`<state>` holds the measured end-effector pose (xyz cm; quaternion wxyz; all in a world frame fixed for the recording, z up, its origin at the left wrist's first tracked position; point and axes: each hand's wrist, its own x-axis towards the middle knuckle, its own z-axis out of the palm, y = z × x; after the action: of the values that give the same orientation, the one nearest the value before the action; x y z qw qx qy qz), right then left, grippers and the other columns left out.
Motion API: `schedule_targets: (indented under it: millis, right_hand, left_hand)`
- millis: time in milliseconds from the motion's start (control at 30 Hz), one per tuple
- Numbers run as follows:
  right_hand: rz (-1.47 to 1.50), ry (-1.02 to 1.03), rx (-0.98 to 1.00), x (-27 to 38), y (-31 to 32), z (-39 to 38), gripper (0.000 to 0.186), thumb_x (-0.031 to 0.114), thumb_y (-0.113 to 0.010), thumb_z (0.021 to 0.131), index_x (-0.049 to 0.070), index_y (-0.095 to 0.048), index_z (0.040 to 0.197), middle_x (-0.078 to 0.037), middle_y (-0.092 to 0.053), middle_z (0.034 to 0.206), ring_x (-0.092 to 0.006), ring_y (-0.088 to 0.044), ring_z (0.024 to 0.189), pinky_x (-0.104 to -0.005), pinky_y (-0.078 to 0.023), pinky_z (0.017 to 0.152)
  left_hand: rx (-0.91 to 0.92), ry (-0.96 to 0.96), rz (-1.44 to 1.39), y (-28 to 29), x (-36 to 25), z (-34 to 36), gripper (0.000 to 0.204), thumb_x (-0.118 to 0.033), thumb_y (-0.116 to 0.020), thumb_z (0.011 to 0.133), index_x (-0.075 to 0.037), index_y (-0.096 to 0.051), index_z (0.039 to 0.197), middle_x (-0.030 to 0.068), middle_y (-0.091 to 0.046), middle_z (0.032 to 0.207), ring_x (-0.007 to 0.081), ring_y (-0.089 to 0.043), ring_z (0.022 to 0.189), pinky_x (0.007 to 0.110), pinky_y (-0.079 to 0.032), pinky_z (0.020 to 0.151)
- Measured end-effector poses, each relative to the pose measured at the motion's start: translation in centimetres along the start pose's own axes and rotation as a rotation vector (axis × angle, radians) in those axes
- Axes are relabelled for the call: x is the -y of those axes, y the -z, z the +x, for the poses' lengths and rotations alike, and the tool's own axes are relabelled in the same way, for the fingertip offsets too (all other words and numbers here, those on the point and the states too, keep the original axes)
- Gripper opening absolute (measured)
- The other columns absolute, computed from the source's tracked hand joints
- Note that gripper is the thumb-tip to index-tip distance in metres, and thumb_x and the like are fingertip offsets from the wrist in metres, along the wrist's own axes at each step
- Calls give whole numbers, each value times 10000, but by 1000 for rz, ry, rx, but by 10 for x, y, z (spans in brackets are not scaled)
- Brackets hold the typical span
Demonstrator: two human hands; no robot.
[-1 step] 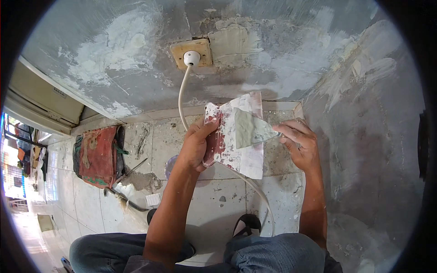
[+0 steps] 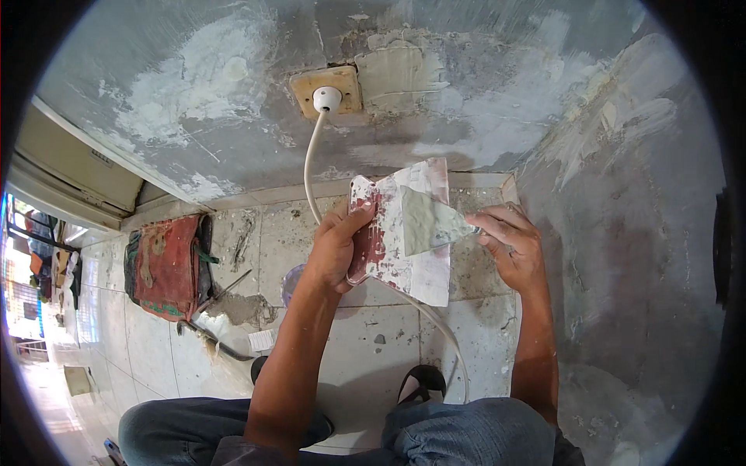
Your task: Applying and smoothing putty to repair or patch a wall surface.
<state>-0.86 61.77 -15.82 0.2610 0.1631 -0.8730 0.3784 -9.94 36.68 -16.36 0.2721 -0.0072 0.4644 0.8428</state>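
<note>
My left hand [image 2: 334, 247] clasps a flat, white-smeared maroon spreader [image 2: 388, 252] by its left side above the pale tiled floor [image 2: 369, 326], presumably to steady it beneath the triangular, grey-green-coated putty knife [image 2: 427, 224] my right hand [image 2: 513, 242] pinches at its narrow end.

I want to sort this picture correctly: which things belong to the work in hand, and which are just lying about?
In use:
white-smeared dark red spreader, in left hand
pale-coated putty knife, in right hand

Apparently just nearby:
worn red bag
plugged-in white cable
</note>
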Motion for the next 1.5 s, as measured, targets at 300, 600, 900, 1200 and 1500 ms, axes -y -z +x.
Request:
schedule_targets:
  millis: [300,600,900,1200,1500]
  right_hand:
    - [-38,-77,36,-5,6,-22,371,-93,-657,744,55,-698,1082,-116,-651,958,-274,-594,838,-340,-478,742]
    - [-97,-110,-55,-18,9,-52,461,-127,-635,719,93,-699,1119,-105,-665,990,-272,-607,868,-349,-477,787]
    - [-168,-246,-84,-22,19,-83,350,-49,-657,761,75,-702,1085,-108,-663,992,-282,-603,875,-355,-467,782]
    - [-354,-391,-157,31,12,-70,402,-22,-653,799,102,-664,1181,-81,-635,974,-277,-584,906,-368,-447,830]
    - [-10,-679,-303,29,-24,-78,264,68,-576,926,11,-595,1183,-76,-617,926,-122,-573,839,-260,-485,663]
  left_hand:
    - [155,30,62,20,9,5,177,-132,-518,957,7,-601,1029,74,-674,866,101,-634,633,236,-523,555]
    - [129,11,101,18,16,9,172,-98,-509,956,14,-597,1052,83,-673,870,116,-648,658,240,-527,550]
    - [14,-36,22,12,9,8,183,-111,-521,960,17,-607,1060,67,-675,873,111,-638,643,238,-512,539]
    - [-137,-128,219,8,18,11,189,-219,-539,977,-36,-580,997,-6,-588,719,73,-542,551,224,-449,486]
    - [-92,10,-25,21,42,14,200,-167,-527,970,-5,-588,1070,41,-647,845,98,-611,642,251,-509,549]
